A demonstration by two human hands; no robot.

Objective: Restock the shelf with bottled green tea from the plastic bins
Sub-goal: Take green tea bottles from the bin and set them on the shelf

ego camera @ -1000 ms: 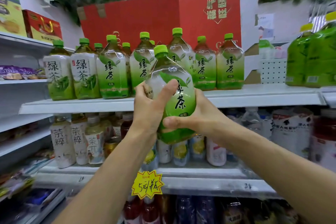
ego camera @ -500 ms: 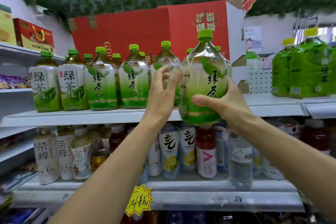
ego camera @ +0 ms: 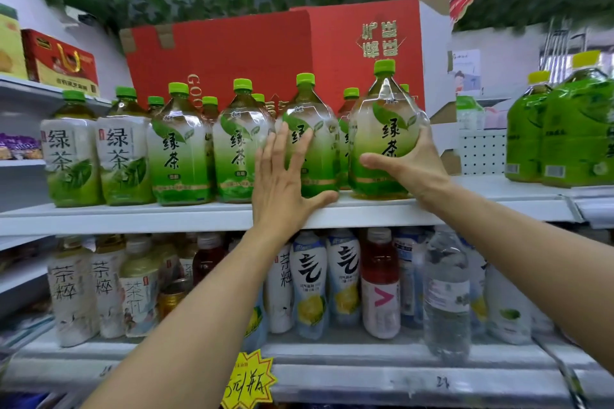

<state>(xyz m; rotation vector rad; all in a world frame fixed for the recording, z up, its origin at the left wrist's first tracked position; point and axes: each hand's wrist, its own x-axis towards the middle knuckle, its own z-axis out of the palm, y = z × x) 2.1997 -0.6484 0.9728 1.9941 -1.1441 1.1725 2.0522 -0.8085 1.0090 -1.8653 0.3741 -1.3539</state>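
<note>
Now that the green tea bottle (ego camera: 385, 143) stands on the shelf (ego camera: 133, 217), my right hand (ego camera: 412, 166) still wraps it; my left hand (ego camera: 282, 183), released, spreads flat

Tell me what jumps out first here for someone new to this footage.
The right hand grips a big green tea bottle at the right end of the front row on the upper shelf. Beside it the left hand lies open and flat against the neighbouring bottle, thumb along the shelf edge. Behind the row stands a large red carton.
</note>
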